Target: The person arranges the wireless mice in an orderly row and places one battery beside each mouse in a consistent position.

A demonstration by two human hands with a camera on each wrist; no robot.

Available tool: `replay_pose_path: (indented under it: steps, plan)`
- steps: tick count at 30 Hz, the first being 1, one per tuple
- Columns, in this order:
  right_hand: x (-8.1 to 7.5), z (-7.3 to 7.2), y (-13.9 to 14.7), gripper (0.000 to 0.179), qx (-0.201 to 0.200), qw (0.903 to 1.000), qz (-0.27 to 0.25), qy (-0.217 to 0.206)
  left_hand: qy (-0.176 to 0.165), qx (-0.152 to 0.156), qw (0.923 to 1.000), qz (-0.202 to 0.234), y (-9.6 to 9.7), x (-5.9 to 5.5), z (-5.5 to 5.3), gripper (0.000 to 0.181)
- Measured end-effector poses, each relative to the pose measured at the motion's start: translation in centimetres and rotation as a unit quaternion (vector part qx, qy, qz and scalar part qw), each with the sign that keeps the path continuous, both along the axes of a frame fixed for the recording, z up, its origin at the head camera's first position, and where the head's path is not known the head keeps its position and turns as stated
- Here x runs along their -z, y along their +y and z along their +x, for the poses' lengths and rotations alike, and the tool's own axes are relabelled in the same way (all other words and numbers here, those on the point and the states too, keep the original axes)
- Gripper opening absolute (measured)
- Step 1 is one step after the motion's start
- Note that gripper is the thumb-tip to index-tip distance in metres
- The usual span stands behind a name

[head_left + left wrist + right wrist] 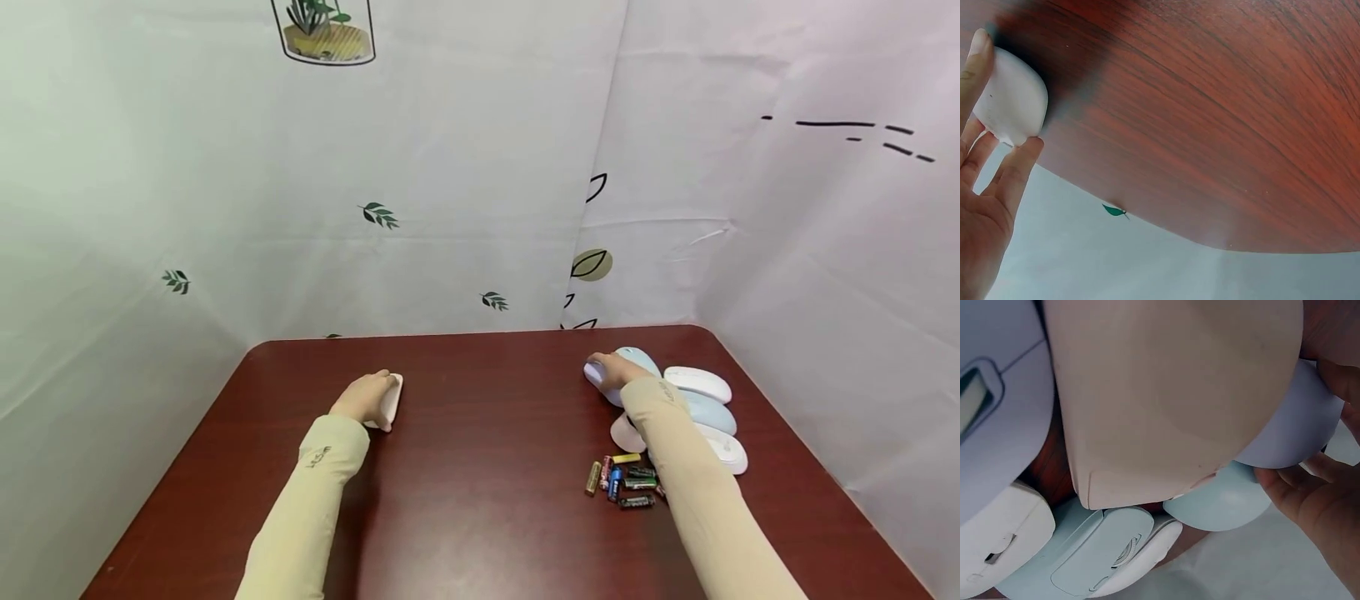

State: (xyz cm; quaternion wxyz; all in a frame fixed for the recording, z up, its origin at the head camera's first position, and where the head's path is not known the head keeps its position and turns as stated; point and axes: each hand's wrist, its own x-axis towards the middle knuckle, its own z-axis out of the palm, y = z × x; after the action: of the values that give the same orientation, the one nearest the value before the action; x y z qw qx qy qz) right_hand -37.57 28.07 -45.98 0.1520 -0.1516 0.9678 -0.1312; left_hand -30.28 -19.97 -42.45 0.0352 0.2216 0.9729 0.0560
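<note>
At the left of the table, my left hand [365, 398] grips a white computer mouse [392, 400]. In the left wrist view the thumb and fingertips hold opposite edges of this smooth, rounded white mouse [1016, 97]. Over at the right, my right hand [613, 371] holds a lavender mouse [593, 372] by its sides. The right wrist view shows fingers on both sides of the lavender mouse [1304, 422], partly hidden by a pale pink mouse [1172, 394] close to the camera. A light blue mouse [1222, 500] lies just beside the held one.
Right of my right hand lie a white mouse [697, 383], a light blue mouse [711, 412] and another white mouse [726, 452]. Several batteries [615, 482] in mixed colours lie nearer me, beside the right sleeve. The dark red table [480, 467] meets pale cloth walls.
</note>
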Motion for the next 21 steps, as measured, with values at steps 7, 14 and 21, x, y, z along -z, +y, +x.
replay_pose_path:
  steps: [7,14,21]
  plan:
    - [-4.9,4.3,-3.5,0.052,0.007,0.9995,0.022,0.02,0.003,-0.009,0.9999,0.001,-0.2,0.0,0.1,0.074]
    - [-4.7,4.1,-5.3,0.058,0.062,0.9981,0.004,-0.001,-0.004,-0.017,0.9998,-0.011,-0.4,0.0,0.2,0.075]
    - [-5.4,4.1,-6.9,0.059,0.117,0.9931,0.009,-0.012,-0.003,-0.008,0.9999,-0.007,0.0,-0.1,-0.3,0.077]
